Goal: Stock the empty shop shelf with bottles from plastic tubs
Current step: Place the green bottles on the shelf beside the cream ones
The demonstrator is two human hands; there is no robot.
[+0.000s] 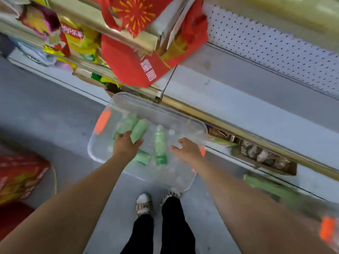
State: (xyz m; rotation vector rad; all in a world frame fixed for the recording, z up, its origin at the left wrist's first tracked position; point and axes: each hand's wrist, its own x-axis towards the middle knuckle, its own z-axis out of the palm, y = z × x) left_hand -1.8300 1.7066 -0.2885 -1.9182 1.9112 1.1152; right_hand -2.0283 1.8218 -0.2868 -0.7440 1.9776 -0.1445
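Observation:
A clear plastic tub [128, 99] with orange handles stands on the floor in front of the shelving. Several green bottles lie inside it. My left hand [125, 144] is inside the tub and grips two pale green bottles [139, 130] side by side. Another green bottle [160, 144] with a white cap lies in the middle of the tub, and one more bottle [144, 157] lies under my left wrist. My right hand [189, 150] hovers over the right side of the tub with loosely curled fingers, holding nothing. The empty grey shelf [238, 99] runs to the right.
Snack bags [78, 39] and a red bag [139, 68] fill the shelves at upper left. A red carton [20, 176] stands on the floor at left. A second tub with an orange handle [328, 231] and green bottles is at lower right. My feet [145, 202] stand just behind the tub.

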